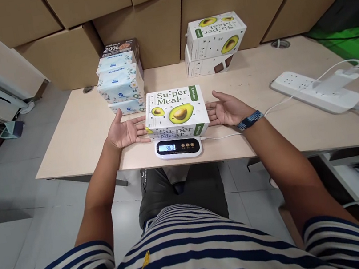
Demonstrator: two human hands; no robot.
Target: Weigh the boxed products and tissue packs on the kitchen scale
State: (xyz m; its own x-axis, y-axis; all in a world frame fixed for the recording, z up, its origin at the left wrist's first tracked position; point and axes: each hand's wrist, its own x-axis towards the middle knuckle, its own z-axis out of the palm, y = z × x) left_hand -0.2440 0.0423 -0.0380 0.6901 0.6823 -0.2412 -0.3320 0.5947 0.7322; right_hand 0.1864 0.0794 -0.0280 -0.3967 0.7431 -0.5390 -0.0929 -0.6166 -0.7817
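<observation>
A white "Super Meal" box with avocado pictures (176,110) rests on a small white digital scale (178,147) near the table's front edge. The scale's blue display reads 963. My left hand (126,131) lies palm up and open at the box's left side, fingertips at its edge. On the right side my right hand (227,109), with a blue band on its wrist, is also open and palm up, fingertips at the box. Neither hand grips the box.
Stacked tissue packs under a dark box (121,78) stand behind the scale to the left. Two more Super Meal boxes (214,41) are stacked at the back right. A white power strip (316,89) with cables lies at the right. Cardboard cartons (150,26) line the back of the table (75,136).
</observation>
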